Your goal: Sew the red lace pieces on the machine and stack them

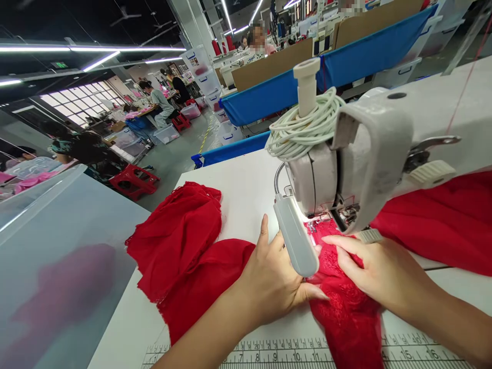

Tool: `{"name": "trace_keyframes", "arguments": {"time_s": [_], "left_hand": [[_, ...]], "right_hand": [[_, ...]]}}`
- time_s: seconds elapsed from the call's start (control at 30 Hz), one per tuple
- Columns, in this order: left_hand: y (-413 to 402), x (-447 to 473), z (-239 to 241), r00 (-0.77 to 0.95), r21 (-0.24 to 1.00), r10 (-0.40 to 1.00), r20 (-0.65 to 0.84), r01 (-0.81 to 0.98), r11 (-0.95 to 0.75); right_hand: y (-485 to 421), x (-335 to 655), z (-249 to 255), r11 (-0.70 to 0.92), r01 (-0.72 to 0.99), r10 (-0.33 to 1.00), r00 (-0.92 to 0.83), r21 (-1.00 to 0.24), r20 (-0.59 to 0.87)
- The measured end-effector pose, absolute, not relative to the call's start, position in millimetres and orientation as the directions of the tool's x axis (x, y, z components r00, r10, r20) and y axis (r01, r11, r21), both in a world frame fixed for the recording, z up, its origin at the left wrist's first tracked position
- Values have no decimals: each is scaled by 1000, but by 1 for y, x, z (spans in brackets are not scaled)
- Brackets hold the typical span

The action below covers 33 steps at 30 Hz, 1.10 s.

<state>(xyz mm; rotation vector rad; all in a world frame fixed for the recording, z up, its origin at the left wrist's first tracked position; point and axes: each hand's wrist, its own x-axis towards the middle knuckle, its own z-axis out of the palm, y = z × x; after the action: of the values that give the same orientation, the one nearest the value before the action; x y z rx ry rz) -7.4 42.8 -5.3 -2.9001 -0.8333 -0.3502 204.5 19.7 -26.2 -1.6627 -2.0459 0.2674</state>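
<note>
Red lace fabric (338, 302) runs under the needle area of a white sewing machine (319, 174) and hangs toward the table's front edge. My left hand (274, 277) lies spread on its left side, thumb on the lace and some fingers hidden behind a grey lamp (295, 236). On the other side, my right hand (372, 264) has its index finger stretched toward the presser foot (313, 225), with lace between that finger and the thumb. Its remaining fingers are hidden. More red cloth (184, 241) with a scalloped edge is heaped left of my left hand.
A printed ruler (269, 353) runs along the table's front. At left stands a translucent bin (77, 256) with pinkish contents. Coiled pale cord (307, 123) sits on the machine head. Red cloth (446, 220) lies behind my right arm. Red stools (134, 180) and seated people are farther off.
</note>
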Motion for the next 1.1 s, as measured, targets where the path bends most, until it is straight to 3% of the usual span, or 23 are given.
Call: {"name": "trace_keyframes", "arguments": {"time_s": [0.47, 0.7, 0.9, 1.1], "left_hand": [[44, -7, -5, 825, 4, 518, 226, 532, -847], [45, -6, -5, 814, 26, 525, 249, 536, -844], [46, -6, -10, 811, 12, 520, 269, 537, -843], [47, -6, -9, 811, -2, 528, 254, 546, -838]], "right_hand": [[20, 204, -25, 226, 859, 965, -134, -459, 224], [21, 204, -29, 288, 866, 926, -143, -408, 351], [23, 204, -26, 182, 906, 974, -112, -381, 199], [25, 205, -26, 177, 912, 973, -107, -369, 203]]}}
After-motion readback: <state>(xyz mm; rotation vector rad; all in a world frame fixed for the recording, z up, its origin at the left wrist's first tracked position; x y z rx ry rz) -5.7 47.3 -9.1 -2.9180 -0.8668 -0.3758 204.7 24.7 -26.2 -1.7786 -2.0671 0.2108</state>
